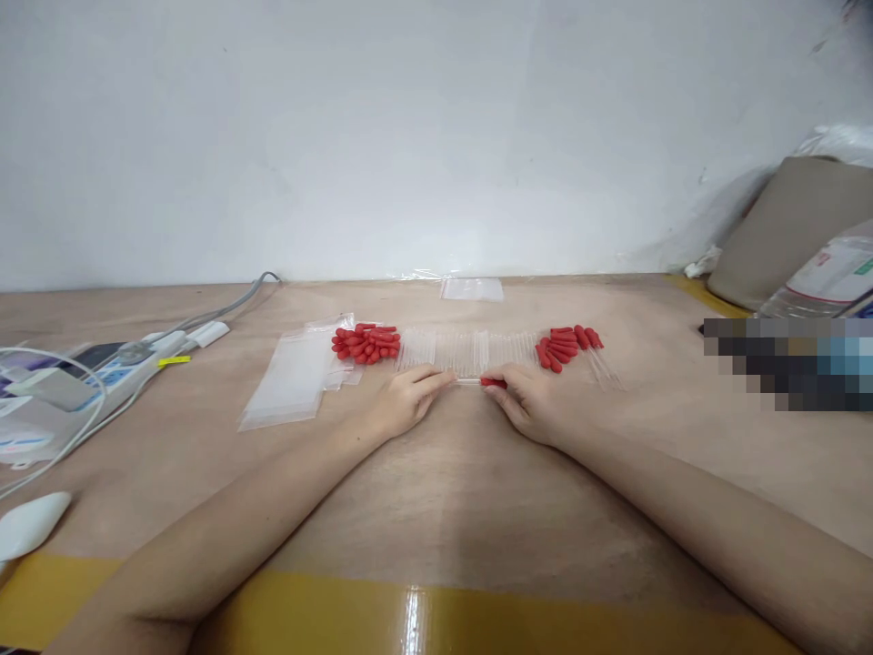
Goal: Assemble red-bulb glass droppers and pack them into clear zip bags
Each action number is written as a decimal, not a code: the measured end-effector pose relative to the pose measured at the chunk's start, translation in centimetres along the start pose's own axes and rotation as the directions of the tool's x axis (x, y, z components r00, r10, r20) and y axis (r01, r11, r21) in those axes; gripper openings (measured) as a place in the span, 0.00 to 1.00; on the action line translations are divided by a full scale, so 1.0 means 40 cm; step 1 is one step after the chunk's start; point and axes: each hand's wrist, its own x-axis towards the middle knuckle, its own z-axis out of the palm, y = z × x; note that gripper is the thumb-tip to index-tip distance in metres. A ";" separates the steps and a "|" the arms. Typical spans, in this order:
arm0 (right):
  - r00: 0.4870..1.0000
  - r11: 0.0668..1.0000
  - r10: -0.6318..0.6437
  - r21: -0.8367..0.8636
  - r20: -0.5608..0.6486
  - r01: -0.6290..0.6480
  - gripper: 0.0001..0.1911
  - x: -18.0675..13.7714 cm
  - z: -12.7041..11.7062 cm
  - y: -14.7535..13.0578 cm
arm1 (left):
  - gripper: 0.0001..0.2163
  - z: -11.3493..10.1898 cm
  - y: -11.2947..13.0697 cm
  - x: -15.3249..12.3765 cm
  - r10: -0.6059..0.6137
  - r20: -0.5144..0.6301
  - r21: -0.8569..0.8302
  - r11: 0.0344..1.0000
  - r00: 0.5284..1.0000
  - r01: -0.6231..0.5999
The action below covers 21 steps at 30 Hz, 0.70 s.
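Crosswise, clear tube (467, 381): left fingers (434, 378) pinch end, right fingers (506, 372) pinch red bulb (492, 383)

Partly hidden by right hand (536, 403): red bulb (491, 382). Cut off at far right: plastic bottle (825, 273). Blurred by pixels, right: unidentifiable object (811, 364).

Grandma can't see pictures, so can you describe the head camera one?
A person's left hand and right hand hold a thin clear tube at a table, the right fingers on its red cap. Behind lies a row of clear tubes between two groups of red caps, with plastic bags at left.
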 end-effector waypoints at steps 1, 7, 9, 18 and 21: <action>1.000 1.000 -0.011 -0.002 -0.004 0.011 0.09 0.000 0.002 0.002 | 0.13 0.000 -0.001 -0.001 0.006 0.004 0.007 1.000 1.000 -0.006; 0.992 0.994 -0.105 -0.046 -0.076 0.102 0.09 -0.001 0.015 0.012 | 0.16 -0.005 -0.004 0.002 0.034 0.023 -0.054 0.998 0.999 -0.033; 0.990 0.993 -0.112 -0.054 -0.087 0.108 0.09 -0.003 0.014 0.013 | 0.17 -0.007 -0.005 0.003 0.058 0.011 -0.092 0.994 0.998 -0.057; 0.982 0.983 -0.177 -0.048 -0.058 0.175 0.10 -0.008 0.016 0.018 | 0.17 0.001 0.000 0.001 0.075 0.022 -0.076 0.994 0.997 -0.073; 0.985 0.985 -0.169 -0.025 -0.044 0.168 0.10 -0.005 0.019 0.022 | 0.16 0.007 0.005 0.001 0.069 0.006 -0.066 0.995 0.998 -0.068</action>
